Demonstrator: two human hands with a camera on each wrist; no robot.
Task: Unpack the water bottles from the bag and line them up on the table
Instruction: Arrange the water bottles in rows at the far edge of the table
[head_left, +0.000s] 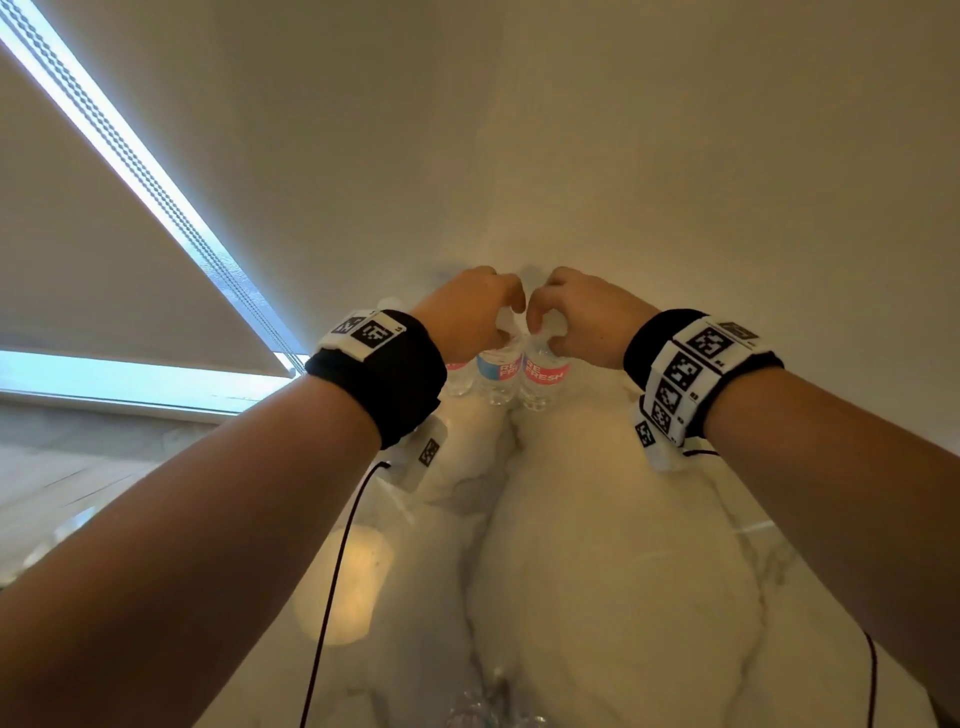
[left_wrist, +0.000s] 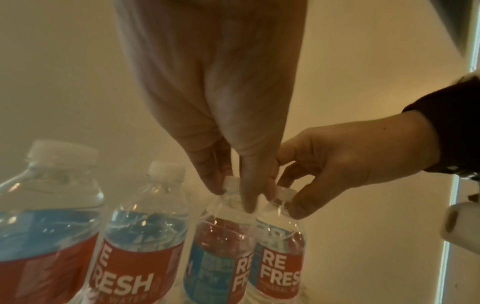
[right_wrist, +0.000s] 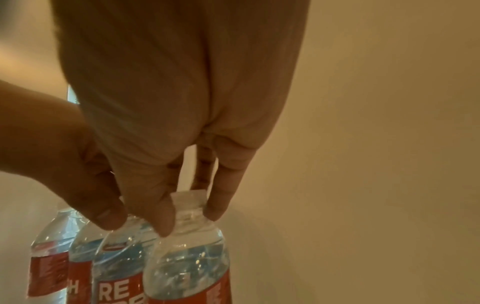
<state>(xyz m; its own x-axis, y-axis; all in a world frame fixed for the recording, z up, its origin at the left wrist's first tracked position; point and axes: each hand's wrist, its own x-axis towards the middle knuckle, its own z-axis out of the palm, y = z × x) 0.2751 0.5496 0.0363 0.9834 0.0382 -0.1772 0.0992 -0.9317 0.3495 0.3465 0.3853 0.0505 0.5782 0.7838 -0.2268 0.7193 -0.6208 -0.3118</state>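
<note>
While the left hand (head_left: 470, 306) pinches one bottle's cap (left_wrist: 231, 183), the right hand (head_left: 587, 312) pinches its neighbour's cap (right_wrist: 188, 198).

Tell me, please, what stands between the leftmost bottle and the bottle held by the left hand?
One more upright bottle stands between the leftmost bottle and the bottle that the left hand pinches, seen in the left wrist view.

Four water bottles (left_wrist: 135, 236) upright, touching in row, white caps, red-blue labels.
</note>
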